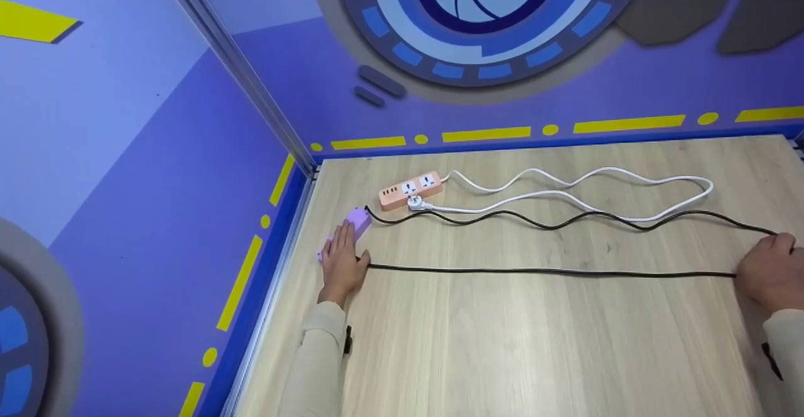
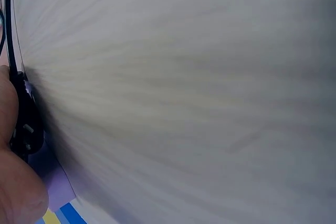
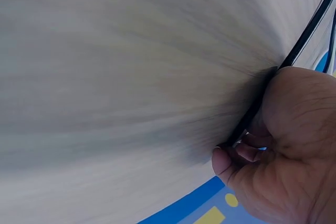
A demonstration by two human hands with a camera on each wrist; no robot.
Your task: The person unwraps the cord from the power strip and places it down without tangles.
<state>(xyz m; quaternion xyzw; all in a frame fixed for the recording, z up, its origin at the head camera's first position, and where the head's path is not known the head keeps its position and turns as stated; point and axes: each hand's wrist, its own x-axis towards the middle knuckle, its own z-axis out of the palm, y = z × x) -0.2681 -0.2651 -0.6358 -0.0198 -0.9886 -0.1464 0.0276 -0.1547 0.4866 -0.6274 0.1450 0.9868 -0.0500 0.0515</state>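
Note:
My left hand (image 1: 342, 263) lies over a purple power strip (image 1: 359, 221) near the table's left edge, its fingers stretched out across the strip. A black plug (image 2: 27, 129) sits beside the strip, under the thumb side of this hand. From the plug, the black cord (image 1: 534, 270) runs nearly straight to my right hand (image 1: 771, 272), then returns in waves to the strip's far end. On the right, that hand holds the cord's bend between thumb and curled fingers, down at the tabletop. Most of the strip's near half is hidden by the left hand.
Behind the black cord stands a pink power strip (image 1: 394, 200) with a white plug (image 1: 416, 203) against its front side. Its white cord (image 1: 681, 179) loops to the right. Blue-purple panels (image 1: 251, 78) rise along the left and back of the wooden table (image 1: 534, 341).

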